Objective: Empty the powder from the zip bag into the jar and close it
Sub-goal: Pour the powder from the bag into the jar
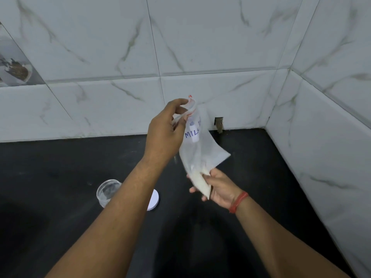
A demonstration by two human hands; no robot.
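left hand [163,135] pinches clear plastic zip bag [197,145] top | right hand [217,187] grips its powder-filled corner | label half folded away | white round lid [153,199] mostly behind left forearm, clear round plastic jar [107,192] partly

A matte black stone countertop [60,161] meets glossy white marble-patterned wall tiles with grey-green veins [210,47] at a corner on the right, with a small dark notch [219,122] low in the back wall.
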